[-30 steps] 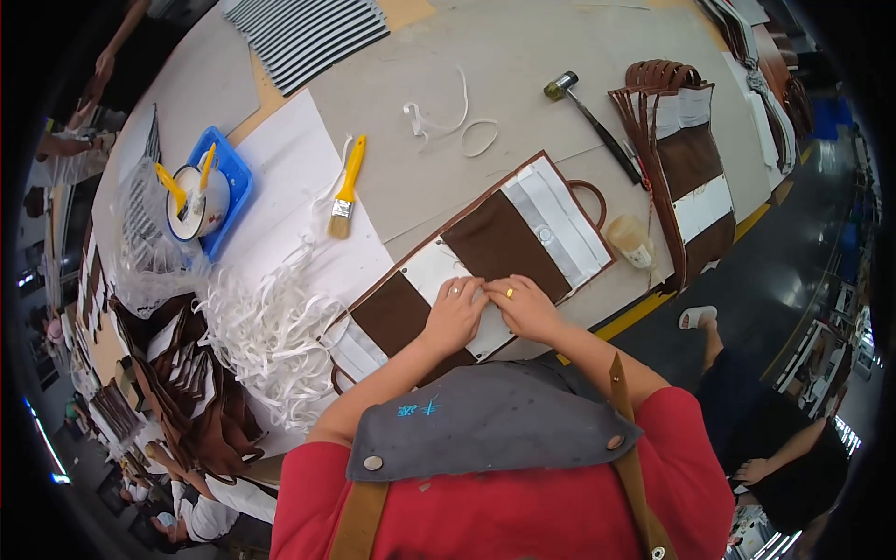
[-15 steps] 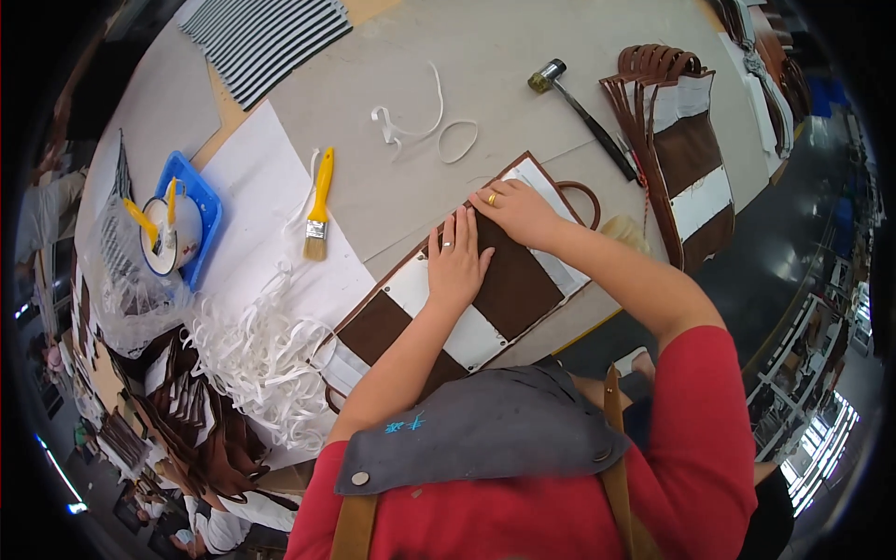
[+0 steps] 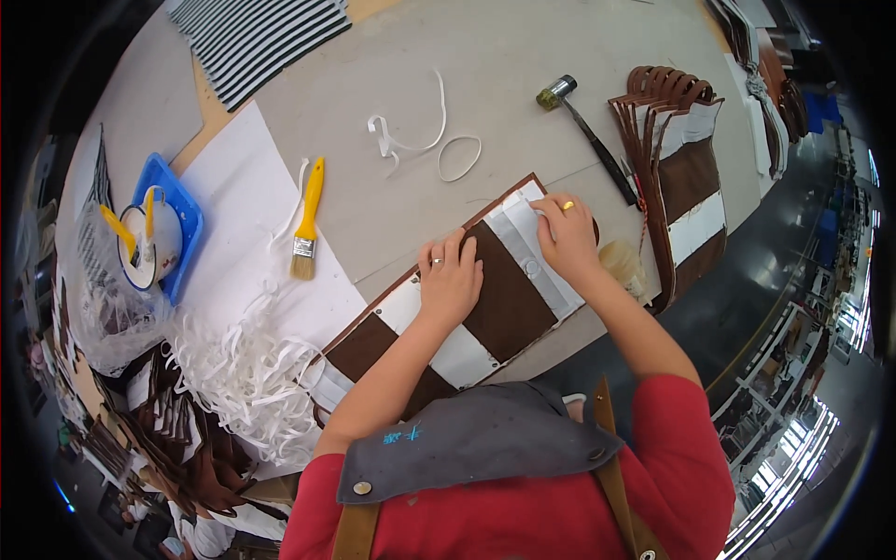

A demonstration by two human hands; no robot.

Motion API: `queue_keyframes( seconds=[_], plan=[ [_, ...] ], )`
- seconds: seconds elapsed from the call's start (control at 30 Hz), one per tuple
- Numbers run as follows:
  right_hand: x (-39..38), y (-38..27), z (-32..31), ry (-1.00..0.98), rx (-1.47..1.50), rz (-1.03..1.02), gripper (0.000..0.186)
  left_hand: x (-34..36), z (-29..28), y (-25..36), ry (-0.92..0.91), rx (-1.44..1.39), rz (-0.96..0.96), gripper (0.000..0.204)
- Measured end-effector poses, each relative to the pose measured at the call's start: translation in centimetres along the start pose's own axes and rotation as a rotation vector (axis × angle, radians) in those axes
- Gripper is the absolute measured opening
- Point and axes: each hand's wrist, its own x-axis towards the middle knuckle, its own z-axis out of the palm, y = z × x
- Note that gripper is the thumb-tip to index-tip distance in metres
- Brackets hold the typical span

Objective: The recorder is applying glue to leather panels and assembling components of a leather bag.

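Across the near side of the table lies a long brown leather panel (image 3: 507,294) with white sections and a stitched-looking dark edge, tilted up to the right. My left hand (image 3: 451,285) rests on it with fingers laid out, near its far edge. At the panel's right end, my right hand (image 3: 569,238) bends its fingers and pinches at a pale white strip (image 3: 523,229); the exact grip is partly hidden. A small round mark shows on the white section below it. Behind my right hand, the brown handle is mostly covered.
A yellow-handled brush (image 3: 310,219) lies left of the panel, above a heap of white ribbon (image 3: 243,373). A blue tray (image 3: 194,224) holds an enamel cup (image 3: 154,245). On the right are a hammer (image 3: 593,140) and stacked brown leather pieces (image 3: 689,173).
My right hand has moved right and nearer, from the panel's far edge to its white end section, its fingers now bent. My left hand stays on the panel. The whole view has shifted slightly.
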Motion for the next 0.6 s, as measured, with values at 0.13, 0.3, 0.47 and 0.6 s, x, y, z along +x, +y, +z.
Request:
queue_keyframes(
  seconds=[0.13, 0.3, 0.47, 0.6],
  plan=[
    [-1.3, 1.3, -0.6, 0.062, 0.03, 0.178, 0.017, -0.5, -0.3, 0.7, 0.01, -0.181, 0.167, 0.03],
    [-1.6, 3.3, -2.9, 0.126, 0.111, 0.261, 0.016, -1.7, 0.0, 1.0, -0.052, -0.226, 0.287, 0.025],
    [-4.8, 4.2, -5.2, 0.153, -0.053, 0.252, 0.019, -3.2, -0.7, 0.5, -0.068, -0.285, 0.269, 0.025],
    [-5.5, 4.4, -6.1, 0.194, -0.079, 0.294, 0.02, -3.4, -1.1, 0.6, -0.039, -0.284, 0.249, 0.028]
  ],
)
